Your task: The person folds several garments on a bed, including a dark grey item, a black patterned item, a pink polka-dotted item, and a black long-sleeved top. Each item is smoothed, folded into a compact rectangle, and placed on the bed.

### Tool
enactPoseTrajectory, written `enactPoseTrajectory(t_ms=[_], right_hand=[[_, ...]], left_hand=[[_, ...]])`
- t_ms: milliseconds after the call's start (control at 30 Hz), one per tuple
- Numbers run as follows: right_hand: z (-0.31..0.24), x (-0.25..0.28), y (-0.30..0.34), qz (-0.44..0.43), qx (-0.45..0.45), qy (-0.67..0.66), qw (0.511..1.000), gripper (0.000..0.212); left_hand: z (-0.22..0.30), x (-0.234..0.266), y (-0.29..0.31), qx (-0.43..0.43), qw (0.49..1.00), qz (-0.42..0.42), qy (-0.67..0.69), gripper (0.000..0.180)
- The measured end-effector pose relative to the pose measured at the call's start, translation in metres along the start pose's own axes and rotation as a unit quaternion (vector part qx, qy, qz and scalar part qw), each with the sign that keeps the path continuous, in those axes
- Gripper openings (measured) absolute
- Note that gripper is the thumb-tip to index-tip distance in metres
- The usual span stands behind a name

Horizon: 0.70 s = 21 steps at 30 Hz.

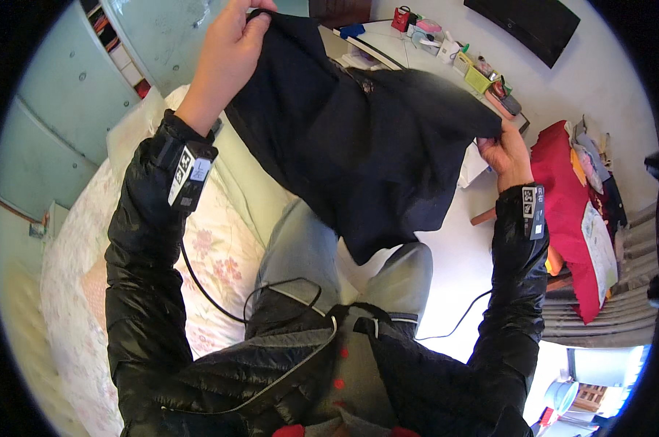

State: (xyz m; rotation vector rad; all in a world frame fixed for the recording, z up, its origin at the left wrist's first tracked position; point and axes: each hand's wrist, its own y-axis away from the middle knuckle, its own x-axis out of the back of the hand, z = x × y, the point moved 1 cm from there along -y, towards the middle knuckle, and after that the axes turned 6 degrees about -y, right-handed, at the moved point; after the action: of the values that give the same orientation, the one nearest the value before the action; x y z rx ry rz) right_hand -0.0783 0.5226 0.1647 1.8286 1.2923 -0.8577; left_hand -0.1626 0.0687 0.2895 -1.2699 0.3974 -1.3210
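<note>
A black cloth garment [362, 146] hangs spread between my two hands, in front of and above my knees. My left hand [226, 58], raised higher, pinches its upper left corner between thumb and fingers. At the right, my right hand [509, 156] grips the opposite edge, its fingers partly hidden by the cloth. The lower part droops to a loose point between my knees. A small patch with a lighter pattern shows near the upper middle of the fabric. Which kind of garment it is, I cannot tell.
To my left is a bed with a floral sheet [213, 240]. Ahead stands a white desk [384, 36] with small boxes and a green basket [478, 80]. A red cloth [562, 189] drapes over a pile at right. Thin cables [213, 302] cross my lap.
</note>
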Motion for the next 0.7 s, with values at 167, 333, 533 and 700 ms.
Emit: enactPoseTrajectory(t_ms=[167, 333, 533, 700], right_hand=[[0.008, 0.054, -0.048, 0.037, -0.003, -0.035, 0.999, 0.029], [0.044, 0.1, -0.118, 0.057, -0.079, -0.032, 0.995, 0.031], [0.075, 0.085, -0.151, 0.053, -0.015, -0.111, 0.992, 0.037], [0.05, -0.011, -0.108, 0.093, 0.349, 0.286, 0.888, 0.072]], left_hand=[[0.017, -0.055, -0.053, -0.054, 0.991, -0.114, 0.045, 0.008], [0.009, -0.112, -0.098, -0.04, 0.96, -0.256, 0.101, 0.012], [-0.001, -0.17, -0.167, -0.041, 0.92, -0.381, 0.083, 0.02], [-0.002, -0.189, -0.239, -0.065, 0.912, -0.392, 0.1, 0.025]])
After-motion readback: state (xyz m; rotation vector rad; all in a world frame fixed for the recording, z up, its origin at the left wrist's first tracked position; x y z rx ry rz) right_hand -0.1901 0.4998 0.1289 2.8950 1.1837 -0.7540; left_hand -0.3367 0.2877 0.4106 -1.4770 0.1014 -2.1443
